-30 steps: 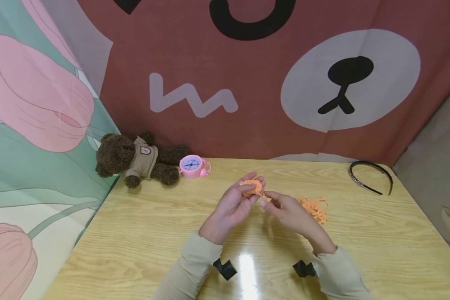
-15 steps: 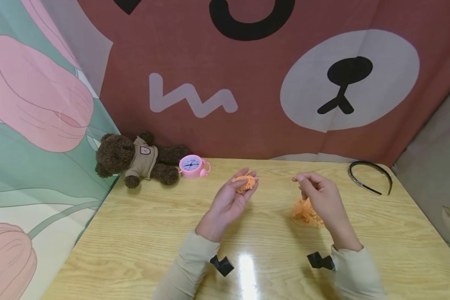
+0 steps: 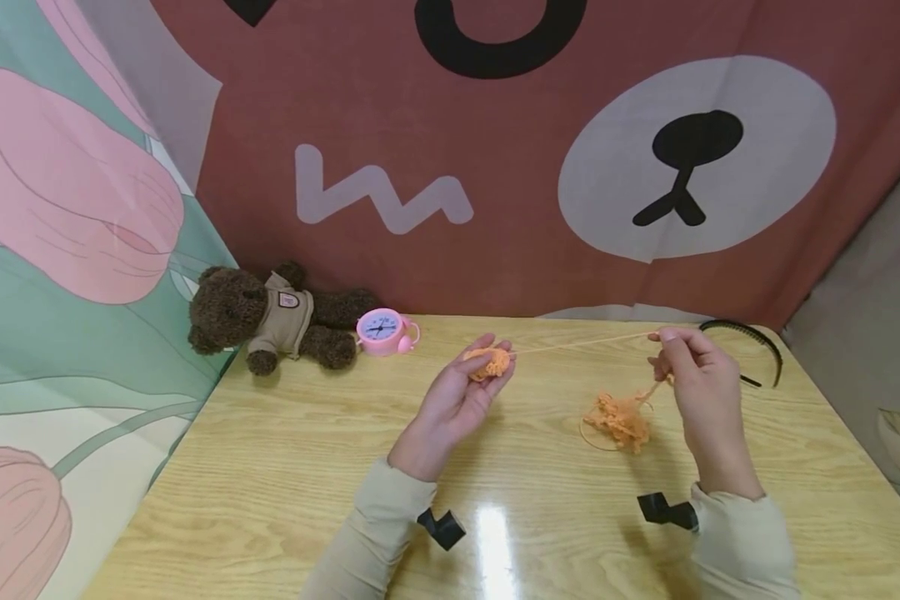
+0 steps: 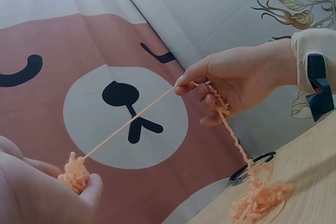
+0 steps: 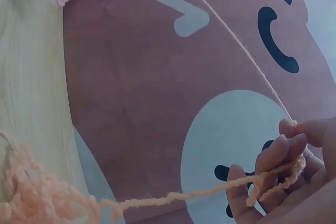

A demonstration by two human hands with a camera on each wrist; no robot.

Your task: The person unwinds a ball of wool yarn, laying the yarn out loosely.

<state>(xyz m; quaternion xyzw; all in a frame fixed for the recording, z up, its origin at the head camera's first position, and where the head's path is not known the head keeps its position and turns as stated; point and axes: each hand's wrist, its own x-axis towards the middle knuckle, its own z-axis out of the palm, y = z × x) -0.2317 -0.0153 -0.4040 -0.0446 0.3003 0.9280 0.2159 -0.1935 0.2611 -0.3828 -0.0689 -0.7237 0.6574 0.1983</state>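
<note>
Head view, left hand: your left hand (image 3: pixel 452 400) is turned palm up, its fingers and thumb clamped on a small orange yarn bundle (image 3: pixel 492 363).
Head view, right hand: your right hand (image 3: pixel 708 400) is raised well to the right, thumb and fingers together on a taut orange strand (image 3: pixel 585 343) that runs across to the bundle.
Head view, yarn pile: a loose yarn pile (image 3: pixel 619 421) lies on the counter (image 3: pixel 270 492), between your hands but nearer the right one, with a loop at its left side.
Head view, teddy bear: a brown teddy bear (image 3: pixel 288 325) in a tan top lies at the far left, with a pink alarm clock (image 3: pixel 380 327) just beside its legs.
Head view, headband: a black headband (image 3: pixel 752 331) lies at the far right, partly hidden by your right hand.
Left wrist view, bundle: it sits between your left thumb and fingers, the strand rising straight from it to your right fingertips.
Left wrist view, yarn tail: a twisted yarn tail (image 4: pixel 234 134) hangs from your right hand down to the pile, the headband behind it.
Right wrist view, fingers: your right thumb and fingertip pinch the strand's near end, while the yarn tail passes around your lower fingers and leads left to the pile.
Right wrist view, top edge: only part of your left hand shows, where the strand arrives; a corner of the clock is at upper left.
</note>
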